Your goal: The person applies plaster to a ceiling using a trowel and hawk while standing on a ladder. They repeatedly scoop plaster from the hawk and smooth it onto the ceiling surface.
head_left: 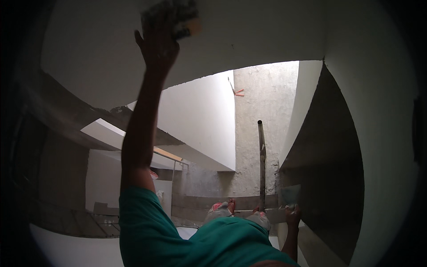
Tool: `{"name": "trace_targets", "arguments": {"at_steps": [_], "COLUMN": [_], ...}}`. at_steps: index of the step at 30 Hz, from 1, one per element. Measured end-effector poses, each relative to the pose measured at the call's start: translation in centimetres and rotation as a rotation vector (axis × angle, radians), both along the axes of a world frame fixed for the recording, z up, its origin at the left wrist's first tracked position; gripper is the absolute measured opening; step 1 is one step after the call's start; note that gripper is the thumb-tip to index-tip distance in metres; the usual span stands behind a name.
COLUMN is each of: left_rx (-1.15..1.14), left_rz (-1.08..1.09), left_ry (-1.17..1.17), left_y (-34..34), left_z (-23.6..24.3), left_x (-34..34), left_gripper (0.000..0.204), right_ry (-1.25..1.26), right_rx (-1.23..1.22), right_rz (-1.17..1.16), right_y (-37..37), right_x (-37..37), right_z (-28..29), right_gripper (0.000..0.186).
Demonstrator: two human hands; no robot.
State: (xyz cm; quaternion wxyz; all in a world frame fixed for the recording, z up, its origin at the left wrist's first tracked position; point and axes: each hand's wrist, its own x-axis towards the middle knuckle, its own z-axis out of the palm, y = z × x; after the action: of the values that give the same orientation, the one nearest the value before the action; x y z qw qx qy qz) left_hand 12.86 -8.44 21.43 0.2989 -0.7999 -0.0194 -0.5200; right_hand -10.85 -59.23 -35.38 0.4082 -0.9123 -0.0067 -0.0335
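Note:
My left hand (158,46) is raised high against the white overhead surface (249,31), closed on a blurred, dark, mottled block with a light orange patch (178,20). My right hand (292,214) is low at the lower right, gripping a pale, flat blade-like tool (290,196) that points upward. My bare feet show below my body, on or beside a dark plank (189,200).
A dark pole (260,164) stands near my feet. Thin metal railings (173,167) are at the left. White walls (373,178) surround a lit opening with a rough pale wall (258,98), and dark bare-plaster bands edge the overhead surfaces.

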Motion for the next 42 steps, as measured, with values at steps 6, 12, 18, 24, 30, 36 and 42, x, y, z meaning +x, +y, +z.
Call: {"name": "trace_targets", "arguments": {"at_steps": [6,12,18,24,30,36,42], "left_rx": [-0.218,-0.35,-0.205,0.196,-0.003,0.169,0.156], "left_rz": [0.106,0.045,0.024,-0.123,-0.037,-0.171,-0.194], "left_ry": [0.175,0.373,0.195,-0.264,-0.247,-0.161,-0.281], "left_y": [-1.1,-3.4,-5.7,-5.6,-9.8,-5.1,-6.4], "left_z": [-17.2,-21.9,-5.4,18.8,26.9,14.5,18.7], "left_x": [-1.7,-5.6,-4.5,3.2,6.2,8.0,4.8], "left_gripper": [0.094,0.086,0.08,0.07,0.06,0.078,0.068], "right_ry": [0.145,0.054,0.063,0.118,0.084,0.226,0.187], "right_rx": [-0.011,-0.051,0.051,0.021,-0.013,-0.003,-0.004], "right_rz": [0.011,-0.014,-0.046,-0.023,-0.063,-0.065,-0.108], "right_y": [-1.2,-1.9,0.2,2.1,1.6,0.1,-0.4], "right_x": [0.0,-0.5,0.6,2.0,0.5,-0.6,-0.7], "right_z": [0.8,1.3,1.5,0.4,-0.7,-0.4,-0.3], "right_gripper": [0.033,0.029,0.028,0.03,0.033,0.042,0.04]}}
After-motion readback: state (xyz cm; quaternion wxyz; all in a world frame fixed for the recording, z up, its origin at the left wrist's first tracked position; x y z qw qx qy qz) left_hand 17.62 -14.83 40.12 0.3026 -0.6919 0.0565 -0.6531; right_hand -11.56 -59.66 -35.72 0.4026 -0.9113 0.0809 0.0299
